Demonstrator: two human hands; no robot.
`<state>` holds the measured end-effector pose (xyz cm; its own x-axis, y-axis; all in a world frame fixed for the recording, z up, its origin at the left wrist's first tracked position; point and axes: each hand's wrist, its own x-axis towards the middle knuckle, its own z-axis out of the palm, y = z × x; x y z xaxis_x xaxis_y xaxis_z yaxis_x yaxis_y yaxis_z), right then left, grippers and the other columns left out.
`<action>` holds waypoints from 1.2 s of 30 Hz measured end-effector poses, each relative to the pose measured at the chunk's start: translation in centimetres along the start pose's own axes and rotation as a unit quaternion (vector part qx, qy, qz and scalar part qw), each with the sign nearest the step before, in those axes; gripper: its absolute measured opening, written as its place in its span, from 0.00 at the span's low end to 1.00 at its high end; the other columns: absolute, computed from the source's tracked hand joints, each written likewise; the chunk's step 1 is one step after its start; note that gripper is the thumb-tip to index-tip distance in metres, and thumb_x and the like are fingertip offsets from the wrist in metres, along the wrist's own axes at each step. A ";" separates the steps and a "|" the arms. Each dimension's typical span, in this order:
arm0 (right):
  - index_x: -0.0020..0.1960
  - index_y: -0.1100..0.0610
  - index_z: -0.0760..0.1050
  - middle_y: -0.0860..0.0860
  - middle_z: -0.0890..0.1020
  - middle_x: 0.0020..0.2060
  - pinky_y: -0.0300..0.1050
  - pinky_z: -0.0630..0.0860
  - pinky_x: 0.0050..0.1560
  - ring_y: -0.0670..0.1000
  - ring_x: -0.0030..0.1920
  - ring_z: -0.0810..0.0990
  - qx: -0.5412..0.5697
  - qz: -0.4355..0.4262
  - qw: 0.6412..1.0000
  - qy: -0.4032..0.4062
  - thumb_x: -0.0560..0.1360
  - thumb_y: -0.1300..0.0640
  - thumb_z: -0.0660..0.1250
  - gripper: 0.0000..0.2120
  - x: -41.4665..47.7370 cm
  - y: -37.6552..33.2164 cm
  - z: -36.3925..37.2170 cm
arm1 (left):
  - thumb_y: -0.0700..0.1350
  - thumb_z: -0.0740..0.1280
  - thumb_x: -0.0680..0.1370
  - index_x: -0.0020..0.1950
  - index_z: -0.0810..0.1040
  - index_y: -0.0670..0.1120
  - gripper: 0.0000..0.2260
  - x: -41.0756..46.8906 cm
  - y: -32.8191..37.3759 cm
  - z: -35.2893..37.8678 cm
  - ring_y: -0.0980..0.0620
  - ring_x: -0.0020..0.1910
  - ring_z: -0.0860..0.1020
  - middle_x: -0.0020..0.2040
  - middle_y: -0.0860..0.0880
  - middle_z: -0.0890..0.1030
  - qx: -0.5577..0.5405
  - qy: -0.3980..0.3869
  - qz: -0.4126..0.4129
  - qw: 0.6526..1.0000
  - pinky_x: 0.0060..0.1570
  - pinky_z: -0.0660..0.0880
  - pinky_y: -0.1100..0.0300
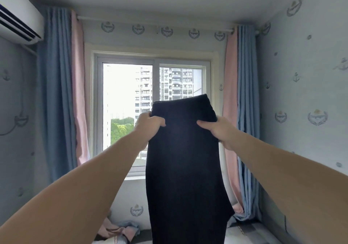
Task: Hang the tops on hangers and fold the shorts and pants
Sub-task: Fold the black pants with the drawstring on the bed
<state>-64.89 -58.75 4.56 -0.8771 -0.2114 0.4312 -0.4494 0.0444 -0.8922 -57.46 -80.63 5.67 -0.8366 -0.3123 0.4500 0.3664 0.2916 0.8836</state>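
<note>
While both hands, left hand point(150, 124) and right hand point(214, 128), grip its sides, dark pants point(184, 168) hang between them.

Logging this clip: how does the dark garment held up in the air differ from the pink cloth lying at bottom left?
The black fabric garment hangs straight down, fairly flat; the crumpled pink cloth lies bunched low down. The left hand and right hand grip the black fabric garment near its top; neither touches the crumpled pink cloth. Both are soft fabric.
</note>
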 end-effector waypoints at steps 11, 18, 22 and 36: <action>0.63 0.55 0.77 0.47 0.86 0.51 0.49 0.81 0.58 0.50 0.51 0.86 -0.048 -0.013 0.999 -0.005 0.71 0.52 0.79 0.22 -16.5 -5.5 -4.8 | 0.35 0.71 0.71 0.48 0.80 0.43 0.07 -15.9 5.7 -1.5 0.49 0.38 0.80 0.39 0.50 0.82 -0.010 -0.007 0.021 1.000 0.37 0.71 0.59; 0.62 0.57 0.77 0.48 0.86 0.51 0.51 0.81 0.60 0.51 0.52 0.85 -0.065 0.003 0.998 -0.020 0.71 0.49 0.79 0.24 -25.3 -7.2 -6.6 | 0.38 0.72 0.68 0.48 0.82 0.42 0.09 -24.6 7.8 -2.3 0.46 0.42 0.80 0.42 0.48 0.83 -0.002 -0.009 -0.021 1.000 0.44 0.75 0.54; 0.64 0.57 0.77 0.49 0.86 0.53 0.52 0.80 0.60 0.52 0.53 0.85 -0.054 -0.009 0.998 -0.033 0.72 0.48 0.77 0.25 -27.4 -9.5 -6.8 | 0.39 0.73 0.68 0.47 0.82 0.43 0.08 -27.1 10.2 -3.9 0.48 0.39 0.81 0.37 0.51 0.84 0.004 -0.005 -0.011 1.000 0.41 0.76 0.56; 0.50 0.52 0.81 0.45 0.88 0.43 0.42 0.81 0.45 0.46 0.43 0.87 0.011 0.017 0.993 -0.114 0.73 0.46 0.76 0.11 -28.5 -6.4 0.7 | 0.48 0.74 0.66 0.54 0.81 0.46 0.17 -30.6 6.5 -10.4 0.50 0.45 0.84 0.46 0.49 0.87 0.048 0.025 -0.068 0.996 0.35 0.77 0.60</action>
<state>-36.94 -53.70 -2.14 -0.8292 -0.4260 0.3618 -0.4143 0.0338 -0.9095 -25.26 -78.57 -1.03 -0.8535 -0.3990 0.3351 0.2084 0.3280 0.9214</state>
